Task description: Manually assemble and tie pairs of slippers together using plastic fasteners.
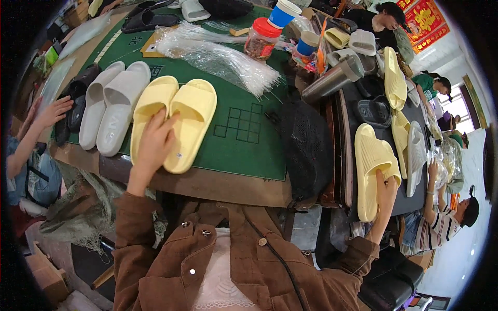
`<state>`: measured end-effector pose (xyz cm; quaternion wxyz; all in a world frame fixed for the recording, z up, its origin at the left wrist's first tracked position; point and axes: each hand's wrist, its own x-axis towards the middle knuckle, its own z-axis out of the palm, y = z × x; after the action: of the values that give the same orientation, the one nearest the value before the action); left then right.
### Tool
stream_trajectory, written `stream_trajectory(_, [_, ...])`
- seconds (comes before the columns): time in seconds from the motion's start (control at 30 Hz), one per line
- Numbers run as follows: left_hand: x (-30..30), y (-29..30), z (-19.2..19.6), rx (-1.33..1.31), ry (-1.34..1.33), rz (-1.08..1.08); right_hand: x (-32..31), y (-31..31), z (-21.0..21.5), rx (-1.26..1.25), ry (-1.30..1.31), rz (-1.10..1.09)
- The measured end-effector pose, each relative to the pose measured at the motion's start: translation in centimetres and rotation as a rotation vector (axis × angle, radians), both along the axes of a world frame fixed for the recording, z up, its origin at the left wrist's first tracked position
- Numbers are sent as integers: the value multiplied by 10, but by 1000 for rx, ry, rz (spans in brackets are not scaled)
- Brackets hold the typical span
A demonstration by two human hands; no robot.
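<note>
On the green-topped table lies a pair of yellow slide slippers (pixel 192 140), side by side with their toes pointing away. My left hand (pixel 154 142) is at their inner edges, its fingertips tucked near the straps of both in a closed grip. Off to the right, my right hand (pixel 385 194) has its fingers inside the opening of another yellow slipper (pixel 368 171), gripping it over a dark surface. Part of those fingers is hidden under the strap. A grey pair of slippers (pixel 116 111) lies just left of the yellow pair, and black slippers (pixel 78 103) beyond that.
Behind the pair lie a bundle of clear plastic ties (pixel 223 57), a red-lidded jar (pixel 262 39) and paper cups (pixel 284 13). A black bag (pixel 307 145) and a steel tumbler (pixel 334 80) stand between the surfaces. A co-worker's hand (pixel 54 111) is at far left; more people work at right.
</note>
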<state>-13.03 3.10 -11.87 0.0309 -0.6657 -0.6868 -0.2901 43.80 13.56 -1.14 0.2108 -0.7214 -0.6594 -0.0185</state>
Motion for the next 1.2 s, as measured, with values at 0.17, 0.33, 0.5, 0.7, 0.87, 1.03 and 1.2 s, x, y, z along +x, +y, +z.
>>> stream_trajectory(0.17, [-57,-1,-7,0,54,106,-23,-5,3,32,94,16])
stream_trajectory(0.33, [-91,4,-4,-3,101,233,-52,-20,8,85,234,62])
stream_trajectory(0.5, [-89,0,-8,29,260,389,-164,-40,31,29,534,485])
stream_trajectory(0.7, [-48,-20,7,174,274,433,-291,-22,24,-227,679,888])
stream_trajectory(0.87, [-14,-18,43,207,-26,302,-328,6,-45,-222,569,696])
stream_trajectory(1.03, [31,-7,44,78,-299,8,-322,8,-96,-324,622,908])
stream_trajectory(1.2, [58,8,29,48,-381,-116,-299,-1,-75,-416,790,876])
